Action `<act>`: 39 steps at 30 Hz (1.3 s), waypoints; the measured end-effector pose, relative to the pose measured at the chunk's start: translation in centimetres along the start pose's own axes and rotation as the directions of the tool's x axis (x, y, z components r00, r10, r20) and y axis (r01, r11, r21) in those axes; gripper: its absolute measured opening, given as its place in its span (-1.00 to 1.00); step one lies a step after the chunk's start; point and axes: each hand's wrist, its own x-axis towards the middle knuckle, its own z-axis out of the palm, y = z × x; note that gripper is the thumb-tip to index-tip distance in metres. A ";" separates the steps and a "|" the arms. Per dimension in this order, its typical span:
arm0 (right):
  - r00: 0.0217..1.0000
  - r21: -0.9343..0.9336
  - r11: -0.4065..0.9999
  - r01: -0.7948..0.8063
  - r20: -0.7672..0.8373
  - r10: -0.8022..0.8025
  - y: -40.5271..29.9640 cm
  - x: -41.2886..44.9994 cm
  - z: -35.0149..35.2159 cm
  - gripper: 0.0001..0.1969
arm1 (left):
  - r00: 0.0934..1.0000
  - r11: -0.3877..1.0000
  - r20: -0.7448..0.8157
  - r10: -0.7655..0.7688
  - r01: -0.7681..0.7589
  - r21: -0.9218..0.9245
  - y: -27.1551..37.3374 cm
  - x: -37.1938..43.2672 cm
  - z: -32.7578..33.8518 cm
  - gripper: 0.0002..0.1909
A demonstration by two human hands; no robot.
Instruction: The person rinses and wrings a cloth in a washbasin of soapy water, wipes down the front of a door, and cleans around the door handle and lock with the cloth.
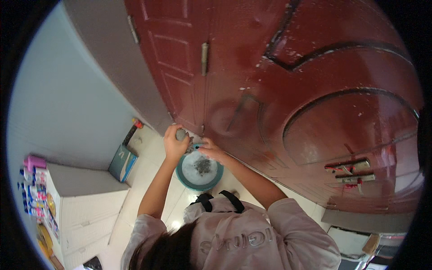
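Note:
My left hand (176, 145) grips a crumpled grey cloth (181, 135), part of which hangs out below the fingers. The hand is over the far left rim of a teal basin (182, 182) on the floor. My right hand (212, 151) hovers at the basin's far right side, fingers spread and holding nothing that I can see. White suds (190, 173) cover the water in the basin, with a dark grey patch in the middle.
A red panelled door (236, 111) with handles (351, 165) rises just beyond the basin. On the left, a white cabinet (91, 212) carries several packages and bottles. A dark green box (122, 163) stands beside it against the wall. Pale tiles (148, 152) cover the floor.

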 end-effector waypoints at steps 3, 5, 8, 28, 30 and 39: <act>0.885 0.641 0.613 -0.462 0.296 0.359 2.3 -2.7 -1.2 -0.29 | 0.987 0.994 -0.116 0.111 -0.111 0.010 1.0 -1.5 2.0 -0.69; 0.896 0.830 0.340 -0.442 0.421 0.137 2.6 -4.7 -0.9 -0.30 | 0.975 0.976 -0.085 0.206 -0.211 -0.058 2.8 -3.0 3.3 -0.66; 0.993 0.964 0.239 -0.117 0.119 0.007 -0.1 -7.5 -0.6 -0.41 | 0.909 0.907 0.119 0.399 -0.372 -0.198 4.0 -6.9 6.1 -0.65; -0.377 -0.797 0.187 -0.575 0.055 -0.925 -27.3 -52.1 -29.1 -0.26 | 0.592 0.886 0.721 0.361 0.025 -0.463 7.1 -12.8 11.1 -0.44; -0.377 -0.727 0.197 -0.657 0.091 -0.922 -32.1 -54.9 -30.0 -0.29 | 0.592 0.899 0.736 0.329 0.043 -0.437 8.2 -12.8 11.3 -0.44; -0.071 -0.558 -0.072 -0.826 0.229 -0.971 -34.4 -55.7 -33.0 -0.49 | 0.660 0.903 0.697 0.278 0.067 -0.424 11.0 -12.5 14.9 -0.45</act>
